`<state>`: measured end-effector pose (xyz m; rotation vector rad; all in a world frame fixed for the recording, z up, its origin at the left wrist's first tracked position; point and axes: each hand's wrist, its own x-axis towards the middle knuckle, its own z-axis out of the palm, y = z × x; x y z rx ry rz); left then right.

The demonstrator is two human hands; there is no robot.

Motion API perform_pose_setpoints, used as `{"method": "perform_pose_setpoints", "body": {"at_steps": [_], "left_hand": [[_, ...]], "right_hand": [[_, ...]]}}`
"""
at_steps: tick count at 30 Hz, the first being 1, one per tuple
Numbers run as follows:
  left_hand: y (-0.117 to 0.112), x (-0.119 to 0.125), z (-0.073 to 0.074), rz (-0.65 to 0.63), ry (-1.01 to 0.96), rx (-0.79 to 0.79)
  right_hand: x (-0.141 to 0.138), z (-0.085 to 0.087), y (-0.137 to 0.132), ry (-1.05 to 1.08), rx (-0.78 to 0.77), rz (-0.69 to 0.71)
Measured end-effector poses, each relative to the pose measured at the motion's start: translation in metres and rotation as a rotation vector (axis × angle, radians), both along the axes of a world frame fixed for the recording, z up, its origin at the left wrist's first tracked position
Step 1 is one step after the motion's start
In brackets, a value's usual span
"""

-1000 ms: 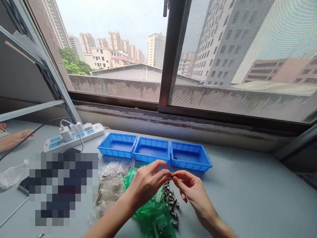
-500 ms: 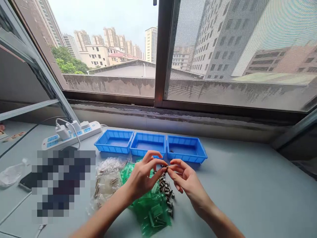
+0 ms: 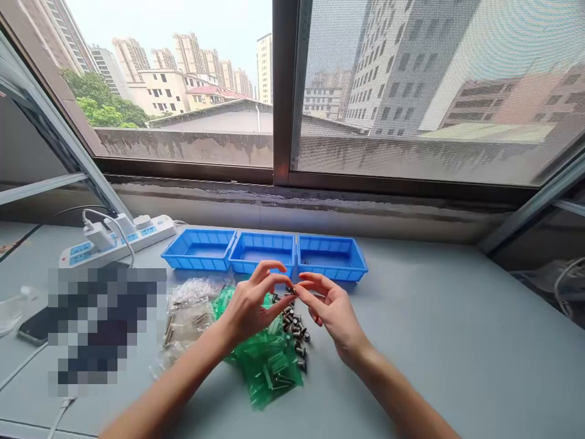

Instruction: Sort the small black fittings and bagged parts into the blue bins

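Observation:
My left hand (image 3: 253, 305) and my right hand (image 3: 334, 311) meet above the pile, thumb and forefinger of each pinched on a small dark metal screw (image 3: 291, 291). The fingers cover much of it. Beneath them lie several loose metal screws (image 3: 297, 332) with broad heads, along the right edge of green plastic bags (image 3: 269, 360). Long thin metal pieces show inside the green bags. Left of these are clear plastic bags (image 3: 189, 314) with metal pieces in them. My left forearm passes over part of the bags.
Behind the hands stand three blue bins in a row: left (image 3: 196, 261), middle (image 3: 258, 266) and right (image 3: 331, 273). A tiny dark item lies in the right bin. A white power strip (image 3: 158, 230) with plugs and a phone (image 3: 34, 326) are at the left. Behind is a window.
The whole view has shifted, so everything appears farther left and slightly higher. Both hands keep their pinch on the screw, with little change in their pose.

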<state>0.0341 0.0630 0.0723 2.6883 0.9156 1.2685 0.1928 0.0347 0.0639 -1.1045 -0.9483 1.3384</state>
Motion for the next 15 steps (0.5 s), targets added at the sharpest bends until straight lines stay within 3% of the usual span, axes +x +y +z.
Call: {"method": "perform_pose_setpoints", "body": {"at_steps": [5, 9, 15], "left_hand": [[-0.001, 0.000, -0.001, 0.034, 0.067, 0.062], [0.001, -0.003, 0.004, 0.056, 0.033, 0.144], [0.009, -0.013, 0.010, 0.113, -0.050, 0.294]], "right_hand": [[-0.001, 0.005, -0.001, -0.132, 0.120, -0.057], [0.001, 0.007, 0.002, -0.084, 0.044, -0.020], [0.027, 0.007, 0.015, -0.101, 0.107, -0.270]]}}
